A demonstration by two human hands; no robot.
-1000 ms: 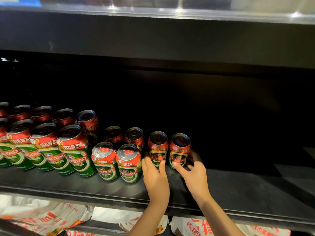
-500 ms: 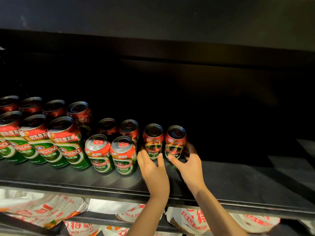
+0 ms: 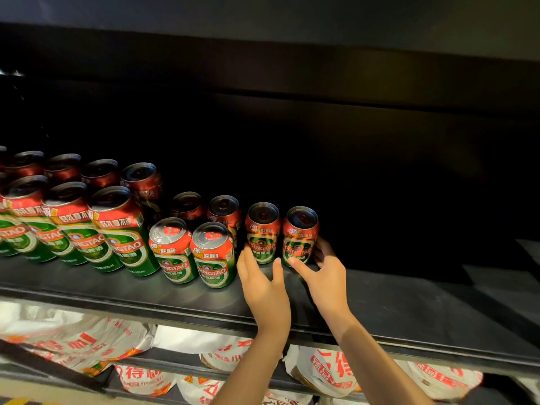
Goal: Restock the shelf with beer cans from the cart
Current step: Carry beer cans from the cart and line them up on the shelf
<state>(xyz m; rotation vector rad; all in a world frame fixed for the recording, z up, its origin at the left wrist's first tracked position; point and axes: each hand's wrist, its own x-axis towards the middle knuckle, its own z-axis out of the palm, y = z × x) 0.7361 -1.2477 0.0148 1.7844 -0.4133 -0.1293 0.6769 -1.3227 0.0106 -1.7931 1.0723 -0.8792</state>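
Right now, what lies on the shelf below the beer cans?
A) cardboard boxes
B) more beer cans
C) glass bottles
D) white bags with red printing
D: under the dark shelf that carries the beer cans, the lower level holds white bags with red printing, lying side by side along its length.

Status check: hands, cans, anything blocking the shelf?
Left hand open at one can. Right hand grips end can. Shelf rightward unobstructed.

Leftmost cans cut off
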